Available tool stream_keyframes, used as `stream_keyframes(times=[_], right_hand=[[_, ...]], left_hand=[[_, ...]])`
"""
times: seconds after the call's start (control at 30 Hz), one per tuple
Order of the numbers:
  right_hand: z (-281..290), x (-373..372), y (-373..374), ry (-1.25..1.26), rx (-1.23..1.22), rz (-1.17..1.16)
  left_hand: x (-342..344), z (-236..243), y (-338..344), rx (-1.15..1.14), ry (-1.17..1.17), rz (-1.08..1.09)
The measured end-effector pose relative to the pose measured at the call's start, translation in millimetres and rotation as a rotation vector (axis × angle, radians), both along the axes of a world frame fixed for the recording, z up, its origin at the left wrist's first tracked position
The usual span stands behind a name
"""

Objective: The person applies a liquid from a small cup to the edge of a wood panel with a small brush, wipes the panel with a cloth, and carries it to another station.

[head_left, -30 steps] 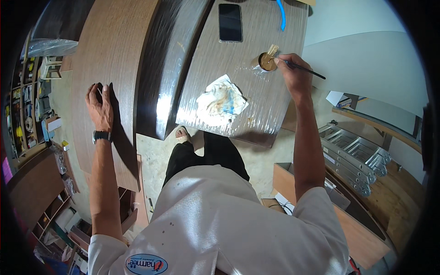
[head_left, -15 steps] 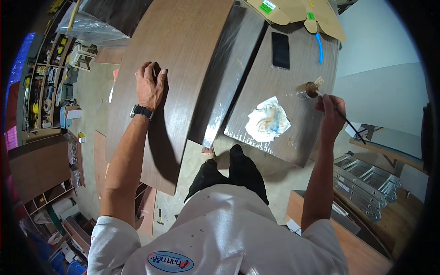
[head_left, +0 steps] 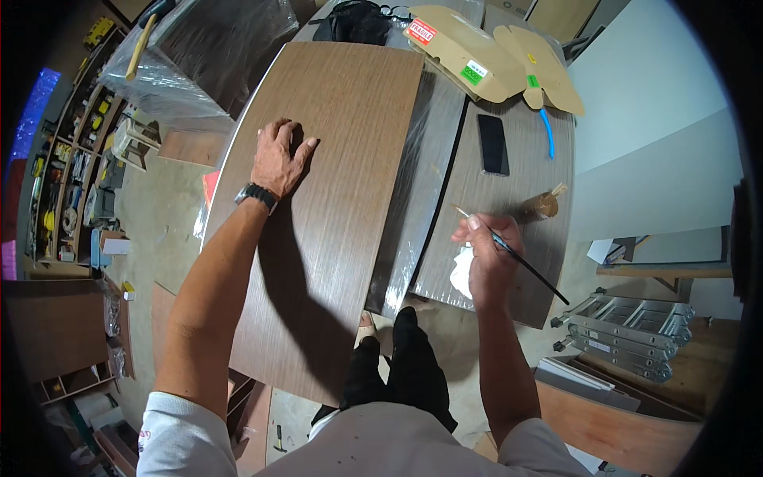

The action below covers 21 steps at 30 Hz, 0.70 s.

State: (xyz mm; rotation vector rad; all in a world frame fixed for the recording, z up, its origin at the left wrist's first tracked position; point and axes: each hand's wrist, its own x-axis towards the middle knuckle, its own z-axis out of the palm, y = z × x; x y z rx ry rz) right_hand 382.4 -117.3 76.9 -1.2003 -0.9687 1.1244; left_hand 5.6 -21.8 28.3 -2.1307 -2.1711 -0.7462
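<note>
My left hand (head_left: pixel 278 159) lies on a brown wood-grain panel (head_left: pixel 350 135), fingers out and thumb apart, holding nothing. A black watch is on that wrist. My right hand (head_left: pixel 494 258) pinches a thin paintbrush (head_left: pixel 531 271); its dark handle points down to the right, its small tip up to the left. The brush is over the right-hand wrapped panel (head_left: pixel 520 298), clear of the jar. Just beyond the hand stands a small jar (head_left: pixel 544 207) of brown matter with light sticks in it. A crumpled white cloth or tissue (head_left: pixel 460 274) is partly hidden by my right hand.
A black phone (head_left: pixel 493 145), a blue strip (head_left: pixel 547 133) and folded cardboard (head_left: pixel 469 60) lie farther back on the right. A hammer (head_left: pixel 141 48) rests on a plastic-wrapped block at far left. A folded aluminium ladder (head_left: pixel 628 326) is at right, shelves (head_left: pixel 71 175) at left.
My right hand has brought the paintbrush from the jar leftward and nearer, its tip now away from the jar. My left hand stays on the panel. The view has shifted.
</note>
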Motion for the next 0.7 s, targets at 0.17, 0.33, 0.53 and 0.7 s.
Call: stream_keyframes(times=[0.17,0.33,0.53,0.7], right_hand=[[-17,-34,20,0.176,0.040,0.045],[-38,-48,43,0.264,0.057,0.085],[-57,-60,67,0.268,0.117,0.078],[-59,-65,84,0.113,0.109,0.049]], left_hand=[[2,0,21,0.007,0.027,0.021],[2,2,22,-0.040,0.045,0.025],[2,7,21,-0.081,0.063,0.052],[4,9,21,-0.073,0.049,0.041]])
